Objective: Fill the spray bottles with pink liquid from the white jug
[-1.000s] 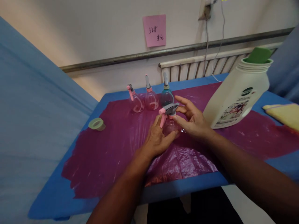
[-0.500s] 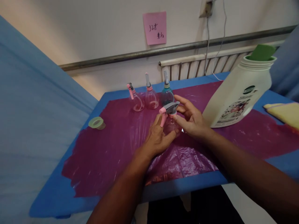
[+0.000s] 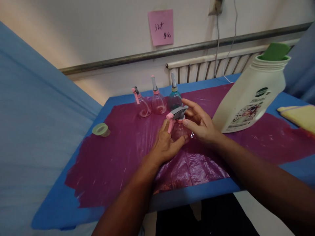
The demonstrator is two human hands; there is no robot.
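A small clear pink spray bottle (image 3: 179, 130) with a grey and pink trigger head (image 3: 177, 113) stands on the purple plastic sheet (image 3: 118, 157) in the middle of the table. My left hand (image 3: 164, 146) wraps around the bottle's body from the left and holds it steady. My right hand (image 3: 199, 124) grips the collar under the trigger head with thumb and fingers. Behind them, in a row, stand two pink spray bottles (image 3: 142, 104) (image 3: 157, 101) and a teal spray bottle (image 3: 174, 97).
A big white detergent jug (image 3: 248, 98) with a green cap stands at the right. A green tape roll (image 3: 100, 130) lies at the left on the blue table cover (image 3: 56, 209). A yellow cloth (image 3: 301, 116) is at far right. A radiator and wall lie behind.
Both hands stay on the spray bottle with little movement; the view has shifted slightly down and to the right.
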